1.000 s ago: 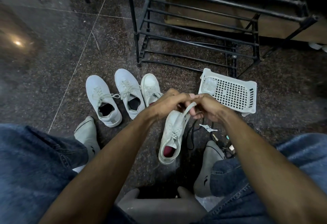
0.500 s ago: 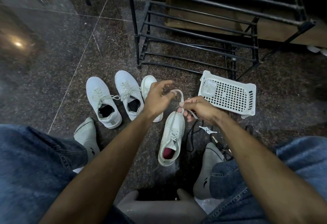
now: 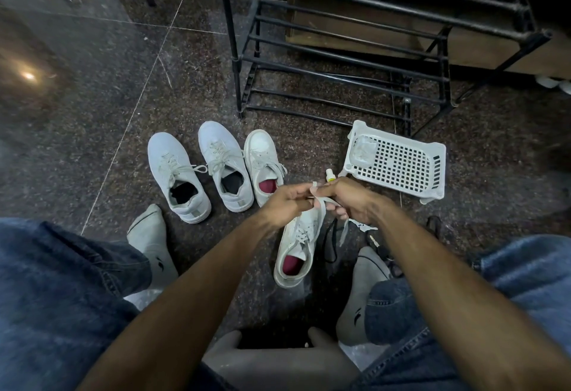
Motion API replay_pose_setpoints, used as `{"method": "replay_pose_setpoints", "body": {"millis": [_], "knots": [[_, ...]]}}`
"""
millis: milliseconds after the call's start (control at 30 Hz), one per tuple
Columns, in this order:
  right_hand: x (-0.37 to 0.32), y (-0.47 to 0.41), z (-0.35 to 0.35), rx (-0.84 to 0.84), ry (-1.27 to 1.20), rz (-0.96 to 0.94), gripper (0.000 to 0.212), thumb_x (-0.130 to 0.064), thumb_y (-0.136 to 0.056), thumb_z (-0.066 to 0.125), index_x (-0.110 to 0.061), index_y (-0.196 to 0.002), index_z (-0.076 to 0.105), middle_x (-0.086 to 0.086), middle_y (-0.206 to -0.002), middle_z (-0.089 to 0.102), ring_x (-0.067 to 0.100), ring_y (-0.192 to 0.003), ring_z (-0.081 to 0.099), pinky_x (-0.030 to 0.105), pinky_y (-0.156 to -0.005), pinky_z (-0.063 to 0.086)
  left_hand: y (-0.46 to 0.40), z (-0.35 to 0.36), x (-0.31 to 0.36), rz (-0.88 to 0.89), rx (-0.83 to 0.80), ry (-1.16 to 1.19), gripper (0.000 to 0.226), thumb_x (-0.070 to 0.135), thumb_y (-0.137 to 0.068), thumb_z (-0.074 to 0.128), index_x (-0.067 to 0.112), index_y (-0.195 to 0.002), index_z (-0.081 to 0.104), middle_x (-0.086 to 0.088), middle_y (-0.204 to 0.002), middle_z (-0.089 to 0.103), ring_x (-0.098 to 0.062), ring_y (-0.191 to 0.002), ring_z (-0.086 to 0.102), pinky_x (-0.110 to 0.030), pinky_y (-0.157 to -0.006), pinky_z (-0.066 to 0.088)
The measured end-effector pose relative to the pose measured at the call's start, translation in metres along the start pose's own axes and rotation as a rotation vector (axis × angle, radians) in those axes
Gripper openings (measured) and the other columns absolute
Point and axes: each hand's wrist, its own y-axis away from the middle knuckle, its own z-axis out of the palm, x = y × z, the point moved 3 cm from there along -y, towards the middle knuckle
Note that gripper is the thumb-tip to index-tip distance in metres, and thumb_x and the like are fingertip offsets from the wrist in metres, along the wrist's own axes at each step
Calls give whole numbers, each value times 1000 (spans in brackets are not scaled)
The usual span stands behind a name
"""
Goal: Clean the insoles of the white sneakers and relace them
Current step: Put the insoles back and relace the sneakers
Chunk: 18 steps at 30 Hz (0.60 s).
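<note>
1. While both hands meet at frame centre, I see my left hand [image 3: 285, 202] and right hand [image 3: 350, 202] pinching the white lace [image 3: 319, 205].
2. That lace runs down to the red-lined sneaker [image 3: 298, 248] on the floor just below them.
3. Its partner sneaker [image 3: 262, 162] stands up-left, beside two grey shoes [image 3: 197, 171].

Three sneakers [image 3: 225, 168] side by side on the floor [image 3: 92, 112], a fourth sneaker [image 3: 298, 251] nearer, basket [image 3: 398, 163] right, rack [image 3: 355, 50] behind, hands above the fourth.
</note>
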Motion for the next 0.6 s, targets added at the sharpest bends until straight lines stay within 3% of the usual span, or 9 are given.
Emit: {"method": "replay_pose_setpoints", "body": {"millis": [100,167,300,400,467,600], "knots": [[0,1,-2,-28,5,-49,21,-28,-92,63,-10,-84,69,-3,-52,44,7,-40,29,18,-35,23,-5,-15,-1,26,114,-77,15,0,-94,56,-5,-104,68,2,-79,69,-5,-73,60,-17,-76,47],[1,-3,-9,95,8,-67,14,-23,-90,67,-9,-91,71,-2,-55,48,5,-37,31,18,-33,24,-7,-30,-4,-7,236,-201,14,2,-95,57,-2,-99,70,6,-67,66,-4,-64,57,-14,-66,44],[25,-10,-43,494,165,36,12,-17,-87,70,-5,-86,70,4,-64,60,7,-41,44,20,-38,34,0,-74,-34,-233,512,-366,17,6,-91,57,3,-97,72,-8,-86,69,-19,-78,61,-28,-74,47],[53,-13,-68,674,276,178,13,-17,-85,63,-6,-78,67,15,-87,71,24,-68,64,36,-62,54,15,-102,-65,-509,547,-545,25,14,-95,51,4,-109,70,-14,-113,69,-28,-99,63,-32,-81,48],[66,-6,-75,784,442,270,18,-23,-84,56,-9,-86,68,15,-100,69,30,-89,66,38,-78,54,25,-111,-81,-603,594,-555,30,12,-97,50,-3,-119,63,-17,-125,63,-34,-114,59,-35,-83,49],[82,2,-73,869,698,355,34,-36,-92,55,-8,-110,66,16,-117,64,34,-104,63,38,-84,49,35,-117,-110,-717,698,-458,31,12,-97,52,-8,-120,54,-27,-128,56,-39,-118,55,-34,-76,40]]}}
